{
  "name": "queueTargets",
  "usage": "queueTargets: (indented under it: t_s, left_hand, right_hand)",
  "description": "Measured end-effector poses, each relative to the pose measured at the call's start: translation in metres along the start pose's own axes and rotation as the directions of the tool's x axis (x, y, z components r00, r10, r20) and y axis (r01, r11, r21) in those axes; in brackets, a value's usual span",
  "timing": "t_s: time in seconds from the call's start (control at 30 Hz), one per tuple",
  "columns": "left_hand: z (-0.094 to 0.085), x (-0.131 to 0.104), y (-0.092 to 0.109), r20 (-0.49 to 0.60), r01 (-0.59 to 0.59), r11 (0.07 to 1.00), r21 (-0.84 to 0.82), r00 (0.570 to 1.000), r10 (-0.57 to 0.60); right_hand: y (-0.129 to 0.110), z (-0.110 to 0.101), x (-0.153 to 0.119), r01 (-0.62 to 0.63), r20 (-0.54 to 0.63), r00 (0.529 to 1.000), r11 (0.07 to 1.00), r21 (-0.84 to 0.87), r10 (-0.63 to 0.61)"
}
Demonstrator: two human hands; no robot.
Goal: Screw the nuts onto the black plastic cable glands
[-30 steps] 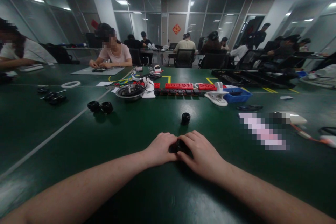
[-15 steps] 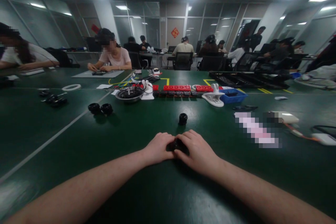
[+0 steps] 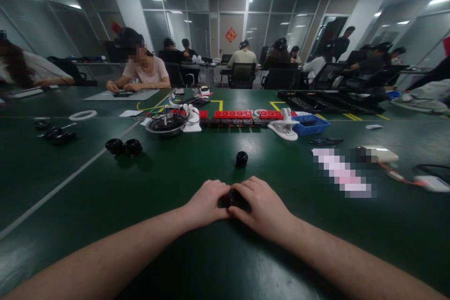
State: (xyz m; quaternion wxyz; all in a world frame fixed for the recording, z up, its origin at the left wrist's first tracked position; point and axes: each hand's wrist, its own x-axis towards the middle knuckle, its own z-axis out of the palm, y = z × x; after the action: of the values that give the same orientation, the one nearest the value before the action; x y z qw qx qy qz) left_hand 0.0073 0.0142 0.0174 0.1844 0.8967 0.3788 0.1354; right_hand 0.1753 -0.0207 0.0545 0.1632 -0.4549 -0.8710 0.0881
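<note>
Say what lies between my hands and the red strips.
In the head view, a lone black part on the green table beyond the left hand and right hand, then a row of black pieces before the red strips.

Is a green tabletop (image 3: 183, 173), marked with a white line (image 3: 70, 176) and yellow corners (image 3: 221, 105). Carries one small black part (image 3: 241, 159) near the middle, two black parts (image 3: 114, 146) together at the line and a white ring (image 3: 79, 119) farther back. Beyond the single part, bears a metal bowl (image 3: 165, 132), red strips (image 3: 233, 115), a white clip (image 3: 285, 130) and a blue bin (image 3: 312, 129).
</note>
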Motion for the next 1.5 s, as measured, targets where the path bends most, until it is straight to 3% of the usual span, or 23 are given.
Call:
queueTargets:
  t_s: [0.27,0.7,0.97,1.5]
  left_hand:
    - [0.002,-0.0012,-0.0012,-0.009,-0.022,0.999,0.026,1.0,0.022]
    - [0.0047,-0.0012,-0.0045,-0.031,-0.034,0.999,0.027,0.999,0.035]
    - [0.0052,-0.0008,-0.0053,-0.029,-0.013,1.0,0.019,0.999,0.014]
    - [0.0037,-0.0003,-0.0041,-0.008,0.018,1.0,0.021,1.0,-0.017]
  right_hand:
    - [-0.0033,-0.0013,-0.0002,-0.046,-0.033,0.998,0.998,-0.046,0.045]
    - [-0.0058,-0.002,-0.001,0.013,-0.029,0.999,0.995,-0.095,-0.016]
    - [-0.0026,-0.0026,-0.0045,0.121,-0.001,0.993,0.992,-0.046,-0.121]
    - [0.0027,0.0051,-0.0042,0.288,-0.071,0.956,0.956,0.051,-0.284]
